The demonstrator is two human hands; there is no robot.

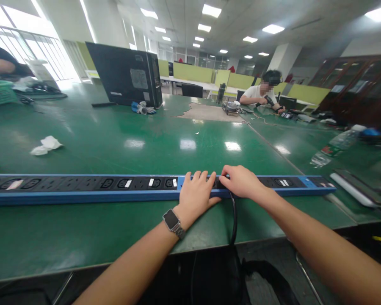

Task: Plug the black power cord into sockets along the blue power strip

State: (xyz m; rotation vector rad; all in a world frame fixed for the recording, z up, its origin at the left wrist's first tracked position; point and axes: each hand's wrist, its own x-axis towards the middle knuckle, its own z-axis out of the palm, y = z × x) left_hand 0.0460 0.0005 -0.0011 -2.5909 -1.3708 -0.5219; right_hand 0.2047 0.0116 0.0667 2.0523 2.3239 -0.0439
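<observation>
A long blue power strip [82, 197] with black sockets lies across the green table. My left hand [195, 195] rests on top of it, fingers stretched over the sockets and thumb apart along its near side. Right beside it, my right hand [241, 181] is closed in a pinch at the strip's top. From under that hand a black power cord [234, 220] runs down over the table's near edge. The cord's plug end is mostly hidden by my right fingers, so I cannot tell how deep it sits in a socket.
A black computer case [127, 76] stands at the back left, with gloves [142, 108] before it. Crumpled tissue [47, 145] lies left; a plastic bottle [338, 144] and a phone-like slab [358, 186] lie right. A person [263, 91] works across the table; another is far left.
</observation>
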